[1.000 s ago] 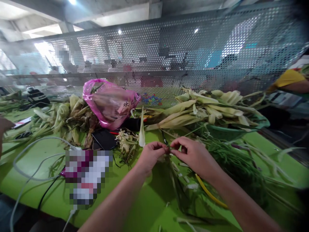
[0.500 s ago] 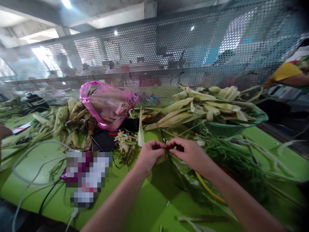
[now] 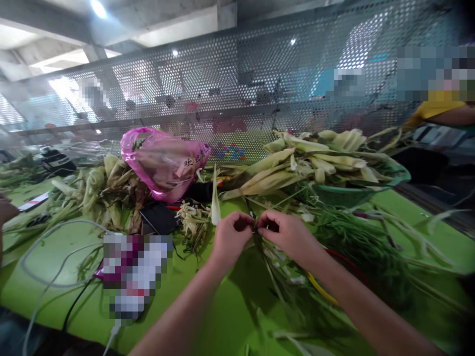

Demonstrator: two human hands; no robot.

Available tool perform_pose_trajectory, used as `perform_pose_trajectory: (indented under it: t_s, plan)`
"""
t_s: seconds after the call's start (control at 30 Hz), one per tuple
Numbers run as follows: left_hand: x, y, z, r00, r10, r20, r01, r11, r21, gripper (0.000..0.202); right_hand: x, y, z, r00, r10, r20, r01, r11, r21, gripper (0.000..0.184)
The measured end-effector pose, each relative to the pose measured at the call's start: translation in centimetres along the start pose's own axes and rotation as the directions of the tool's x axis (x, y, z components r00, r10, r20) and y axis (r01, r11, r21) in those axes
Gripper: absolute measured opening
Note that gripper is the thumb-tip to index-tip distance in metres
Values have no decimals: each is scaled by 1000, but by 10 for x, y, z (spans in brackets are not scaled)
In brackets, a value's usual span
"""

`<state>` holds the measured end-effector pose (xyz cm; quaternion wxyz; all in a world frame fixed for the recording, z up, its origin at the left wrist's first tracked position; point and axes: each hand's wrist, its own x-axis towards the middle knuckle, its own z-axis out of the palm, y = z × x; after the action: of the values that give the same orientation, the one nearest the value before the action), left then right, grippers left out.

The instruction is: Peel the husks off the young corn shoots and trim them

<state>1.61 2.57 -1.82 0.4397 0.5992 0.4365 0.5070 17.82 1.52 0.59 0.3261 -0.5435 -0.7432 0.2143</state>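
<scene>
Over the middle of the green table (image 3: 222,316), my left hand (image 3: 232,235) and my right hand (image 3: 285,230) meet fingertip to fingertip. Both are closed in a pinch, thumb against index finger. Between them is something thin, dark and too small to name. A pale, pointed husk strip (image 3: 215,200) stands upright just left of my left hand. Beyond my fingers lies a long bunch of dried corn husks (image 3: 267,175). Feathery green strands (image 3: 352,242) lie to the right of my right hand, and a yellow band (image 3: 322,290) passes beneath that forearm.
A pink plastic bag (image 3: 166,165) sits behind a black phone-like slab (image 3: 159,217). Husks fill a green basket (image 3: 349,195) at the right. White cables (image 3: 55,225) loop at the left. A perforated metal screen (image 3: 222,94) closes the back; a person in a yellow sleeve (image 3: 440,106) is far right.
My hands stay pinched together at nearly the same spot, the right wrist slightly turned. The pale piece below my fingers no longer shows. More of the person at far right is visible.
</scene>
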Motion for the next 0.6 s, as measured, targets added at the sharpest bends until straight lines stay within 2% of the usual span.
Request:
perform_pose_trajectory:
  t_s: [0.1,0.23,0.33,0.43,0.6]
  plan:
    - [0,-2,1,999,47,-22,-44,992,117,22,1,1,3,1000,19,10,-20,995,100,5]
    - [-2,-3,2,997,53,-59,-43,987,158,19,2,1,6,998,65,12,-66,962,263,10]
    - [-2,-4,3,997,47,-64,-40,994,101,15,3,0,6,995,99,15,-98,933,347,15]
    - [-1,-6,4,998,17,-60,-18,1000,-18,10,3,-1,5,991,129,23,-128,924,360,17]
    - [1,-7,5,996,-14,-84,2,989,-146,7,4,3,4,993,117,28,-118,909,399,19]
